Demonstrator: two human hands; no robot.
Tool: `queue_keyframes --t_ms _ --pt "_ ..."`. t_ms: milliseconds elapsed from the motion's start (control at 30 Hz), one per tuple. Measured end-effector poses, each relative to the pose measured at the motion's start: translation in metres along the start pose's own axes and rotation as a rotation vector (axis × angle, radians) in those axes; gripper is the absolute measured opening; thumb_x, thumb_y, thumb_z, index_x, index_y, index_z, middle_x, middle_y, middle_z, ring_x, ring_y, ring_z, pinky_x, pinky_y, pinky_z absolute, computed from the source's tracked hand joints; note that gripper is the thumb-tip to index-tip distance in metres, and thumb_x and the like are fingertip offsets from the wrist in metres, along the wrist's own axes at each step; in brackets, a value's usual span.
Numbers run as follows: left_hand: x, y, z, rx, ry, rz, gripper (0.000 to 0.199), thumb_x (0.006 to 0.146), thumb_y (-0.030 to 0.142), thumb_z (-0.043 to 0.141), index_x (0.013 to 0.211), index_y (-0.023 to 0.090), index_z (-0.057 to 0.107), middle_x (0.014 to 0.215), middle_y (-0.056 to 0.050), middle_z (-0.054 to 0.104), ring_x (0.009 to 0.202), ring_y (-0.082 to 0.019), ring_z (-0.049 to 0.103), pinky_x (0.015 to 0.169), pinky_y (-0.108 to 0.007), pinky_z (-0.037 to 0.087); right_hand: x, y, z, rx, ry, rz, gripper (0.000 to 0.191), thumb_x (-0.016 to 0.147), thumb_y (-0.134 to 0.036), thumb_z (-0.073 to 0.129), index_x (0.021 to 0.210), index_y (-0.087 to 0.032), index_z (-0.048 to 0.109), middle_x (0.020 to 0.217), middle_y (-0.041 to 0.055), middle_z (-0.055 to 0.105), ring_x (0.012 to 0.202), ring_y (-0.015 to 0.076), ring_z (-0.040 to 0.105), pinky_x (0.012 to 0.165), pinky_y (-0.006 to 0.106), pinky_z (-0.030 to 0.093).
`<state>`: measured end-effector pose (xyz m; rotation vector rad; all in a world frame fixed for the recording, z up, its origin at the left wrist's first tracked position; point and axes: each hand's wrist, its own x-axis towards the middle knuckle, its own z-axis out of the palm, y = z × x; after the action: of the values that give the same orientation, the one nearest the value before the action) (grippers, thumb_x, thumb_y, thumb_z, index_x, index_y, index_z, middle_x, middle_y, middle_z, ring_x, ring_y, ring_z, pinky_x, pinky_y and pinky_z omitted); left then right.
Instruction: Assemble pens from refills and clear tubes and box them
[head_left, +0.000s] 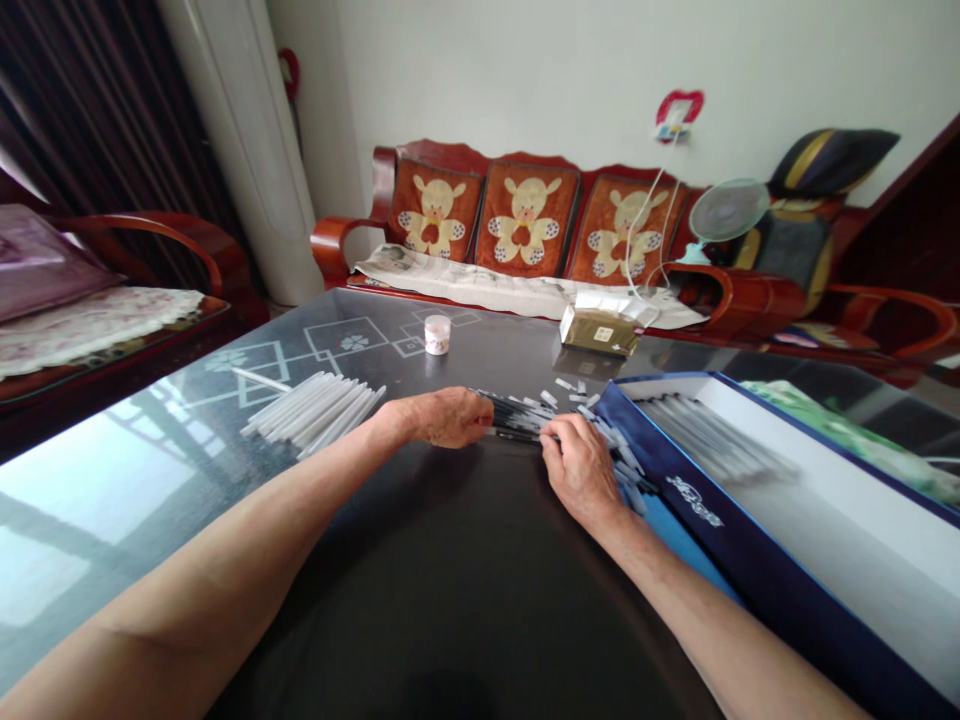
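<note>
My left hand [454, 416] is closed, knuckles up, at the left end of a bundle of thin dark pen refills [511, 412] on the table. What its fingers grip is hidden. Close to the refills' right end, my right hand [581, 465] has its fingers curled and pinched together; anything in them is too small to make out. Small whitish pen caps [624, 448] are scattered behind and beside my right hand. To the left of my left hand lies a pile of white pen barrels [319, 408], roughly side by side, with one apart behind them.
A dark blue box [720, 535] with a white inside holds a row of grey pens [712, 440] at the right. Further back stand a small white cup [437, 335] and a tissue box [600, 330]. Beyond the glossy dark table [390, 600] is a wooden sofa [341, 245].
</note>
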<state>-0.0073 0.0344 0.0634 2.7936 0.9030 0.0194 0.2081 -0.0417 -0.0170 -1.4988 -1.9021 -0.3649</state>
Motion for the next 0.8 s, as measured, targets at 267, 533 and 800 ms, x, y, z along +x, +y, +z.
queue_keyframes --t_ms 267,533,800 --pt "0.013 -0.015 0.02 -0.017 0.249 0.115 0.032 0.095 0.029 0.04 0.101 0.018 0.069 0.088 -0.005 0.071 0.08 -0.016 0.065 0.073 -0.023 0.046 0.001 0.003 0.003 0.031 0.103 -0.004 0.013 0.091 -0.019 0.043 0.089 -0.02 0.056 0.083 0.006 0.064 0.082 0.0207 0.058 0.077 0.032 0.04" --pt "0.013 -0.008 0.022 -0.043 0.215 0.118 0.032 0.094 0.028 0.043 0.118 0.023 0.064 0.106 -0.005 0.072 0.096 -0.019 0.067 0.082 -0.026 0.048 0.001 -0.003 -0.001 0.024 0.042 -0.032 0.014 0.092 -0.019 0.043 0.09 -0.02 0.057 0.084 0.0053 0.062 0.083 0.0207 0.058 0.08 0.033 0.04" --pt "0.015 0.016 0.032 0.008 0.217 0.14 0.029 0.095 0.033 0.043 0.103 0.023 0.069 0.088 -0.005 0.072 0.081 -0.019 0.067 0.071 -0.024 0.047 0.0 -0.009 -0.006 0.056 -0.001 -0.117 0.016 0.094 -0.021 0.044 0.091 -0.02 0.06 0.087 0.0052 0.065 0.085 0.0197 0.059 0.081 0.033 0.04"
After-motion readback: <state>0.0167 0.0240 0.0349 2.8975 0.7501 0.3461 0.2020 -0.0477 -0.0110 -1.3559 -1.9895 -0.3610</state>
